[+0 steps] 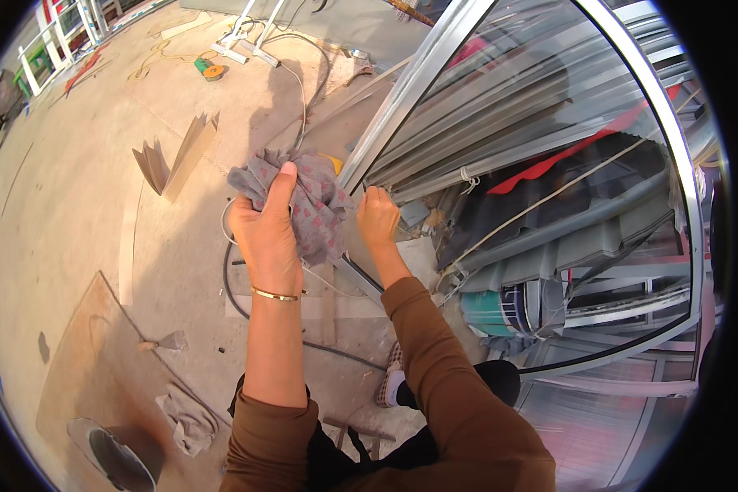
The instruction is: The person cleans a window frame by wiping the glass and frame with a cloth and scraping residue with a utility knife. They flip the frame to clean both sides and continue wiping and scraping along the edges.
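A crumpled grey cloth [316, 209] with a pinkish pattern is bunched up in front of me. My left hand [266, 234] is closed round its left side, thumb on top. Close by on the right, my right hand [377, 216] is closed, its fingers at the cloth's right edge, where they appear to pinch it; the fingertips are partly hidden. Just beyond both hands stands a glass panel in a silver metal frame [410, 94], with a curved side at the right.
Metal profiles [508, 115] and a teal bucket [488, 312] show through the glass. A black cable [336, 351] curves across the floor. To the left lie folded cardboard [172, 160], a brush [168, 342], a rag [189, 420] and a brown board [90, 353]. A green angle grinder [208, 69] lies farther off.
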Demonstrator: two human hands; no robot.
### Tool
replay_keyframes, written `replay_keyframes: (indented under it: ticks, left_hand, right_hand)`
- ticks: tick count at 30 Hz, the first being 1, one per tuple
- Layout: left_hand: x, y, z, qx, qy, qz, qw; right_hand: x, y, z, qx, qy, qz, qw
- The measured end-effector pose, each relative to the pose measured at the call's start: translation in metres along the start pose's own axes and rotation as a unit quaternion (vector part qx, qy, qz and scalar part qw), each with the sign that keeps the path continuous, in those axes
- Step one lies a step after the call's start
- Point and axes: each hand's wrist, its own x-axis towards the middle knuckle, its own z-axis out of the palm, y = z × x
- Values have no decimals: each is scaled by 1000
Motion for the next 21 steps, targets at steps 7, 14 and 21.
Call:
replay_keyframes:
  ticks: [7,14,21]
  left_hand:
    - [1,-1,3,1,19,8,1000]
    - [1,-1,1,23,0,16,1000]
    - [-1,-4,3,18,19,-6,1000]
  right_hand:
    - [-38,-12,13,-2,-101,41,994]
    - [58,-10,-70,73,140,-8,987]
    - [78,-17,-69,17,108,-26,994]
